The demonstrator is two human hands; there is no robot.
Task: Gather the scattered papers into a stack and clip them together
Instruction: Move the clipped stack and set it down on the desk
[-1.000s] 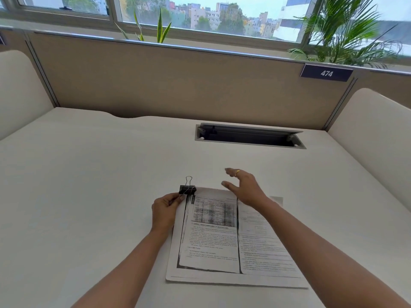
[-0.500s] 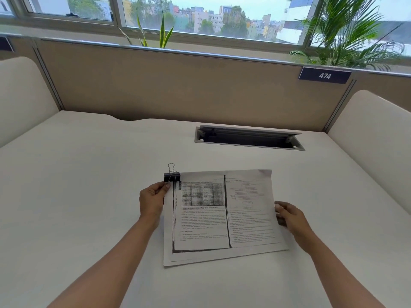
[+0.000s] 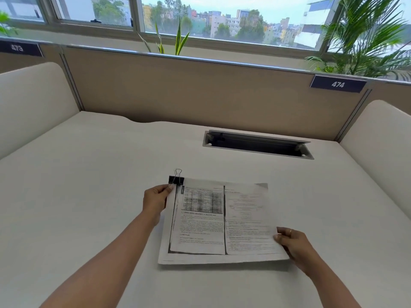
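Note:
A stack of printed papers (image 3: 222,221) is lifted a little above the white desk (image 3: 89,196), its near edge casting a shadow. A black binder clip (image 3: 176,179) with silver wire handles grips the stack's far left corner. My left hand (image 3: 155,197) pinches the stack's left edge just below the clip. My right hand (image 3: 291,240) holds the stack's near right edge, thumb on top.
A rectangular cable slot (image 3: 258,145) is sunk into the desk behind the papers. A tan partition (image 3: 200,90) with a "474" label (image 3: 337,84) closes the back, and cream side panels (image 3: 378,141) flank the desk. Plants stand at the window.
My right hand moved from the stack's far edge to its near right edge and took hold. The clipped stack has come up off the desk, held by both hands.

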